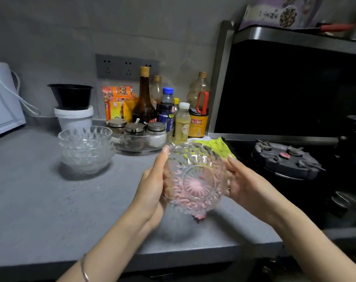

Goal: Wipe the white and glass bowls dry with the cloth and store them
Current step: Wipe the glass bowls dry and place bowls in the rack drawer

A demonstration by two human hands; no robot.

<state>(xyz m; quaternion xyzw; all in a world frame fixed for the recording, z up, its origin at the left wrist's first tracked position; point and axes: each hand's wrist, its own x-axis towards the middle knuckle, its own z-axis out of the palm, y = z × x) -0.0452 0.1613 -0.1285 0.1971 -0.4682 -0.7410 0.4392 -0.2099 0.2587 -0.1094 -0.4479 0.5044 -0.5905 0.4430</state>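
I hold a cut-glass bowl [195, 178] above the grey counter, tilted with its base facing me. My left hand [152, 184] grips its left side, fingers curled behind the rim. My right hand [242, 184] holds its right side. A yellow-green cloth [217, 146] lies on the counter just behind the bowl, by the stove's edge. A stack of several glass bowls [85, 147] stands on the counter to the left. No white bowl is visible.
Sauce bottles [144, 102], seasoning jars in a glass tray [140, 137] and snack packets line the back wall. A black bowl sits on a white tub [74, 117]. A black gas stove [286, 159] lies to the right. The counter's front edge [173, 255] is near me.
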